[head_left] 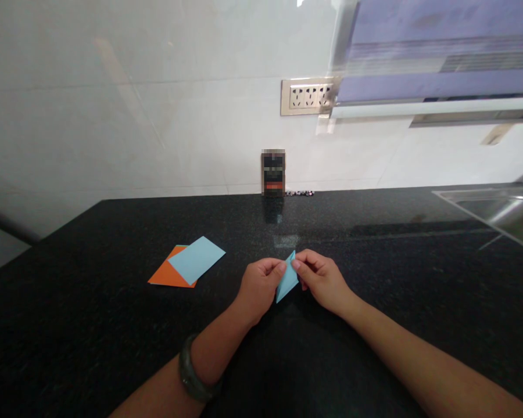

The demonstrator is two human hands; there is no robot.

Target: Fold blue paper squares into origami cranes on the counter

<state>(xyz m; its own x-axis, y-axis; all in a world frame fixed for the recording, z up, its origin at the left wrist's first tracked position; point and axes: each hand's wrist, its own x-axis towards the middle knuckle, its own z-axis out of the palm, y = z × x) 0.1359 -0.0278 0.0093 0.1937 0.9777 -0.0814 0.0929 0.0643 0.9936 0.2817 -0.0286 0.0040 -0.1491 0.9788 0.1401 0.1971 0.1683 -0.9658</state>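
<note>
Between my two hands is a small folded piece of light blue paper point(288, 283), pointed at its top and bottom ends. My left hand point(260, 285) pinches its left edge, thumb on the near face. From the other side, my right hand point(323, 278) grips the upper right part between thumb and fingers; some of those fingers are hidden behind the paper. To the left on the counter lies a flat light blue sheet point(197, 259), partly covering an orange sheet point(169, 273).
A black speckled countertop point(113, 337) runs to a pale tiled wall. Against the wall stands a dark, pixelated box-like object point(273, 174) with a beaded strand point(300, 193) beside it. A sink point(505, 212) is at the far right. Wall sockets point(310, 97) are above.
</note>
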